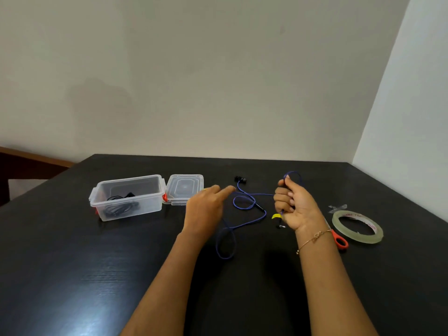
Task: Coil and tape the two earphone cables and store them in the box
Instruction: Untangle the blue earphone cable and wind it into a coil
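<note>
A dark table (72, 275) fills the lower half of the view, set against pale walls. On its left side stands a clear plastic box (127, 197) with red latches, open, holding a coiled black earphone cable (120, 204). The box's clear lid (184, 189) lies flat just to its right. A roll of clear tape (358, 227) rests at the far right, with orange-handled scissors (339, 240) beside it, partly hidden behind the right wrist. A blue earphone cable (244, 223) trails in loose loops across the middle of the table, its black earbuds (240, 178) at the far end. The right hand (294, 206) is closed around part of this cable, a loop rising above the fist and what looks like a yellow-marked plug (277, 217) hanging below. The left hand (208, 207) hovers open, fingers extended, holding nothing.
</note>
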A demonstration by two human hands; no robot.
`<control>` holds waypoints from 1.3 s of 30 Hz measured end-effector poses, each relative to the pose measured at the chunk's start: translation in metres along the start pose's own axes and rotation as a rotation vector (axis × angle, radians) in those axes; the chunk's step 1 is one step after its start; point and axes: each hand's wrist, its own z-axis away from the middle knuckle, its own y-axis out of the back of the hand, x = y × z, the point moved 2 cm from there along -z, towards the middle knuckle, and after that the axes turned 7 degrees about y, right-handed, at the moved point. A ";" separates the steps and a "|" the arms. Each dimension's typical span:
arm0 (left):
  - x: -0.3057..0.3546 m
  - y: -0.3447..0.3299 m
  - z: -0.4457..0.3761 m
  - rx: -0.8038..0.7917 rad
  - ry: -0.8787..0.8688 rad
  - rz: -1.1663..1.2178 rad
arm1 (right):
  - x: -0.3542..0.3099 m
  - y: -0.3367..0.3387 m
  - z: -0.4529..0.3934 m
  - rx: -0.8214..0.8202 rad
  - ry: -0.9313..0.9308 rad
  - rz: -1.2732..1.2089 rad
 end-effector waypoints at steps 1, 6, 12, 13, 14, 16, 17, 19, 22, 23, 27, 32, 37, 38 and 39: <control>-0.005 0.003 0.000 0.011 0.132 0.074 | 0.000 0.005 -0.003 0.004 -0.018 -0.061; -0.033 0.009 -0.003 0.011 0.955 0.552 | 0.005 0.020 -0.013 0.111 -0.041 -0.146; -0.055 0.009 0.001 -0.265 0.789 0.220 | 0.014 0.012 -0.008 0.001 -0.190 0.036; -0.052 0.006 0.003 -0.437 0.748 0.155 | 0.016 0.008 -0.008 -0.016 -0.203 0.025; -0.047 0.005 0.004 -0.602 0.692 0.071 | 0.019 0.002 -0.007 -0.029 -0.210 -0.007; -0.035 0.011 0.002 -0.853 0.570 -0.015 | 0.027 -0.011 -0.005 -0.031 -0.203 -0.090; -0.028 0.018 0.000 -0.932 0.536 0.080 | 0.031 -0.018 -0.003 -0.024 -0.189 -0.128; -0.017 0.036 -0.005 -1.001 0.584 0.492 | 0.038 -0.031 0.004 -0.033 -0.144 -0.167; -0.002 0.064 -0.006 -0.992 0.523 0.974 | 0.047 -0.047 0.014 -0.102 -0.095 -0.112; -0.001 0.068 -0.005 -1.013 0.484 1.036 | 0.048 -0.050 0.016 -0.121 -0.081 -0.089; -0.007 0.065 -0.003 -0.909 0.557 1.321 | 0.046 -0.050 0.016 -0.157 -0.033 -0.052; 0.009 0.041 -0.009 -0.653 0.600 0.876 | 0.043 -0.055 0.020 -0.262 0.003 -0.021; 0.023 0.025 -0.005 -0.559 0.514 0.682 | 0.048 -0.059 0.024 -0.332 -0.016 0.152; 0.019 0.025 -0.005 -0.499 0.558 0.674 | 0.052 -0.057 0.023 -0.315 -0.026 0.207; 0.011 0.024 -0.004 -0.422 0.611 0.652 | 0.056 -0.057 0.022 -0.282 -0.041 0.284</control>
